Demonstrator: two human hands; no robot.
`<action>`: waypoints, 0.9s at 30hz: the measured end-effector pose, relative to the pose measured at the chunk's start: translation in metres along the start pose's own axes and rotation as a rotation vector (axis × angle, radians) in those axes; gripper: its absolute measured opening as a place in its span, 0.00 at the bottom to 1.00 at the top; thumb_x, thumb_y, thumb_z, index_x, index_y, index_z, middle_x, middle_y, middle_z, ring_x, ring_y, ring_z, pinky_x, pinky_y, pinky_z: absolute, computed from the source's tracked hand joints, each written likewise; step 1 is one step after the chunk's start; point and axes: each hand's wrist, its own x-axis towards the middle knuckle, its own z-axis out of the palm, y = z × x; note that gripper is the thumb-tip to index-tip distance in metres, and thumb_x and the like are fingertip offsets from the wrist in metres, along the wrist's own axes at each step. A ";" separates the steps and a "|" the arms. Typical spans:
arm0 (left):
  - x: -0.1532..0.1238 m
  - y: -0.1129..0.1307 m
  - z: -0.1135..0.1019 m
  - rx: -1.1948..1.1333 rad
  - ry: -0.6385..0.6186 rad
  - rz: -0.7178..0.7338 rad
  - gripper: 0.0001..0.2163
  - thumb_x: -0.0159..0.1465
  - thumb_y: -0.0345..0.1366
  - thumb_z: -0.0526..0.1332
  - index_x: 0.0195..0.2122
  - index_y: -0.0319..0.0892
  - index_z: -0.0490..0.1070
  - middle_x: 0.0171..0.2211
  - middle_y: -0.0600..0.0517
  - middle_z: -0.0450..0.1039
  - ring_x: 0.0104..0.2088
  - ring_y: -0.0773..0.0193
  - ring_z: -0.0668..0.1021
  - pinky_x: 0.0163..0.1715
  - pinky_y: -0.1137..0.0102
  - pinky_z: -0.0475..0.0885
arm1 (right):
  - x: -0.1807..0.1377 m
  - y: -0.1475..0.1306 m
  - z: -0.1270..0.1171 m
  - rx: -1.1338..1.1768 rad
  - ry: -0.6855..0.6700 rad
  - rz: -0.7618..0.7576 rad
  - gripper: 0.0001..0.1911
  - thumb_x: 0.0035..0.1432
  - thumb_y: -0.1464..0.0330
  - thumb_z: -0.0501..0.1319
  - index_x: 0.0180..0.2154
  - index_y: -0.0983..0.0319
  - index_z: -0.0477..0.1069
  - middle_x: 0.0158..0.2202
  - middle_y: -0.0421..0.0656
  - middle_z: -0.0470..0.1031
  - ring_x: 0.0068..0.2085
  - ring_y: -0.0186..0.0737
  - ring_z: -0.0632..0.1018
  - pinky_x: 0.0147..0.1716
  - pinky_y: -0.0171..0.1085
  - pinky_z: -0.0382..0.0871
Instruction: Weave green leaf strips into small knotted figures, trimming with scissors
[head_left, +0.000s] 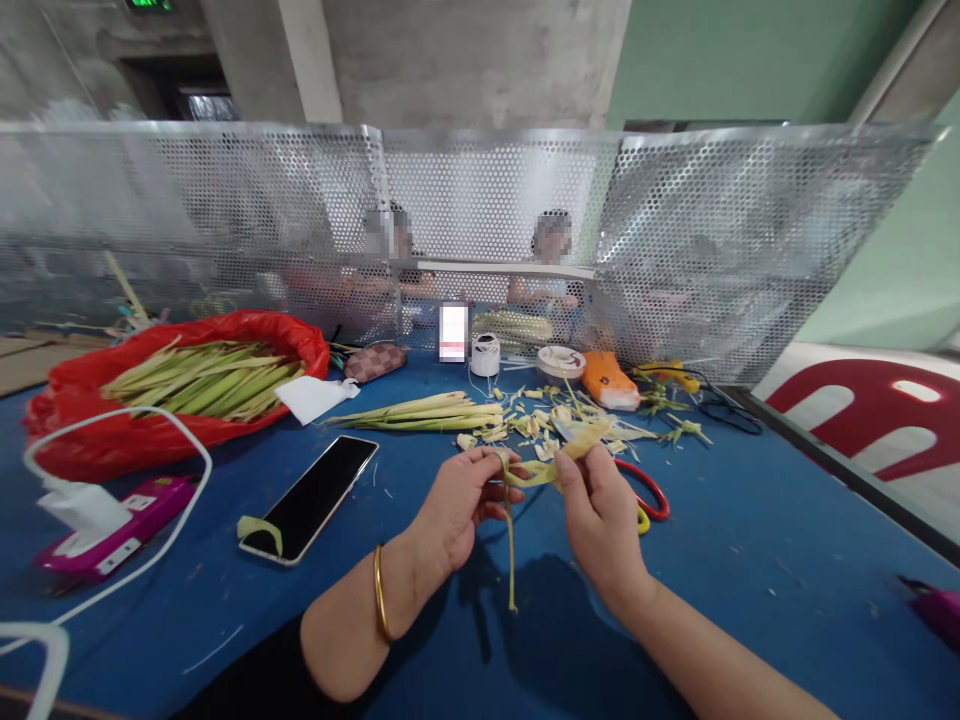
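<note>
Head view, looking down on a flat blue table top (750, 540). Near the front edge, in the middle: left hand (457, 505) and right hand (600, 520), close together, just above the surface. Both pinching one thin pale yellow-green leaf strip (534, 472), thumb against fingers, other fingers curled in. Strip stretched between the two hands, bent, one long end hanging down toward the surface. Thin gold bangle (379, 600) on the left wrist.

Just behind the right hand, lying flat: red-handled scissors (663, 494), partly hidden by it. Further back, a mess of small pale leaf bits (536, 422) and a neat bunch of long green leaf strips (424, 410). Left of the hands, a flat black phone (311, 497), screen up. At the left edge, a pink power bank (112, 528) with a white cable (209, 470) looping over it. Toward the back left corner, a red plastic bag (90, 440) full of more green strips. Along the back edge: brown checked pouch (375, 362), white spool of thread (485, 355), roll of tape (561, 362), orange tool (609, 382). Behind the back edge, a shiny metal screen full of small holes (712, 230), with people sitting on the far side. Past the right edge, a red plastic chair (862, 410).
</note>
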 end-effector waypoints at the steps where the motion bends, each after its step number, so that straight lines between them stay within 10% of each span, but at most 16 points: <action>1: 0.000 0.000 0.000 0.006 -0.008 -0.001 0.05 0.59 0.29 0.58 0.33 0.37 0.73 0.31 0.48 0.77 0.20 0.73 0.74 0.15 0.80 0.60 | 0.001 -0.002 -0.001 0.014 0.003 0.009 0.14 0.63 0.61 0.54 0.26 0.58 0.55 0.21 0.34 0.58 0.22 0.32 0.60 0.22 0.33 0.55; 17: 0.002 0.000 -0.001 -0.029 -0.009 0.049 0.06 0.59 0.30 0.58 0.34 0.36 0.74 0.33 0.46 0.78 0.17 0.77 0.69 0.14 0.80 0.54 | 0.004 -0.011 0.000 0.579 0.008 0.549 0.25 0.48 0.54 0.67 0.22 0.58 0.52 0.18 0.29 0.47 0.17 0.25 0.51 0.14 0.28 0.44; 27: 0.002 0.000 0.000 -0.028 -0.057 0.097 0.06 0.58 0.30 0.58 0.32 0.36 0.75 0.30 0.50 0.76 0.15 0.77 0.68 0.12 0.79 0.50 | 0.007 -0.012 0.000 0.626 0.096 0.595 0.25 0.45 0.56 0.69 0.20 0.60 0.54 0.17 0.29 0.48 0.17 0.24 0.51 0.13 0.27 0.44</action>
